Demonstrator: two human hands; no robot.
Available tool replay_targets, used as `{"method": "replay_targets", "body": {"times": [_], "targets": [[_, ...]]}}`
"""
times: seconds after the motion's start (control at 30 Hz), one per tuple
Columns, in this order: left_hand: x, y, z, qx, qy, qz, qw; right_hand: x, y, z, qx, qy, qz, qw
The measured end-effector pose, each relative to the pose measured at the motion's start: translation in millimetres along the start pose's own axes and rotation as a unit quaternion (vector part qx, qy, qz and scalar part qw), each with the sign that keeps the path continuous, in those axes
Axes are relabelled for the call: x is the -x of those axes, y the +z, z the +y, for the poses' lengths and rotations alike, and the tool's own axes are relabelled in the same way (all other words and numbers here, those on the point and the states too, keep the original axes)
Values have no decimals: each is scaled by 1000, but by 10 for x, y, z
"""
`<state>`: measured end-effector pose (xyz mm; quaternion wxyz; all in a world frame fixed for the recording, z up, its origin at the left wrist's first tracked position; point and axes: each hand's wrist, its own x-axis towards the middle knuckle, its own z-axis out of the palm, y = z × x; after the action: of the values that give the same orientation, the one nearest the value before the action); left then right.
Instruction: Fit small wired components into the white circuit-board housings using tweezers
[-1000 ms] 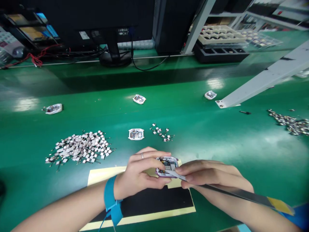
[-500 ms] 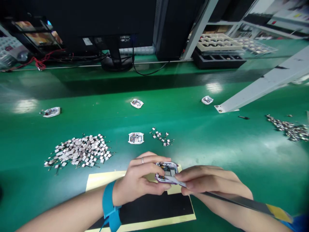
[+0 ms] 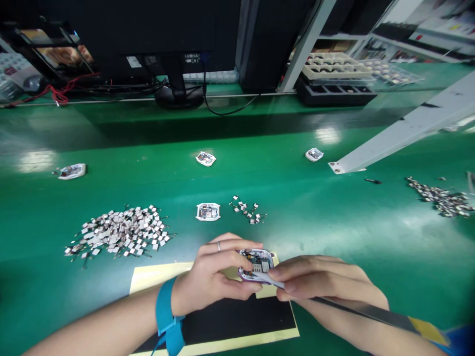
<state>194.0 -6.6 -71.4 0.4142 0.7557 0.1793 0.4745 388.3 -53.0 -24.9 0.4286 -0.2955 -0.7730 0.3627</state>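
Note:
My left hand, with a ring and a blue wrist strap, grips a small open device casing between thumb and fingers. The casing is white inside with a purple outer edge, and a circuit board with a metal part shows in it. In my right hand are grey tweezers with yellow at the rear end. Their tip reaches into the lower part of the casing; whether it pinches anything is too small to tell. Below the hands lies a black mat with yellow borders.
On the green table lie a large heap of small wired parts, a few similar parts and a nearby open casing. More casings sit farther back. A white slanted post and a monitor stand rise behind.
My view has shifted slightly, so the table items appear a little farther left. Both hands keep their grips, and the tweezers' tip stays at the casing.

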Motion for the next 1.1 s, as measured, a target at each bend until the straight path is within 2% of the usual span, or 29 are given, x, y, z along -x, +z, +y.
{"method": "replay_targets", "body": {"times": [0.23,0.77,0.93,1.1], "targets": [[21,6,15,4,-9,7,1000,-39,47,-21,-10,-4,44,999],[9,0,14,-3,-7,2,1000,3,28,15,-28,-9,13,999],[10,-15,21,-2,-5,-4,1000,-42,-6,19,-19,-31,-16,999],[23,-18,27,-12,3,-5,1000,-9,17,13,-19,-30,-1,999]]}}
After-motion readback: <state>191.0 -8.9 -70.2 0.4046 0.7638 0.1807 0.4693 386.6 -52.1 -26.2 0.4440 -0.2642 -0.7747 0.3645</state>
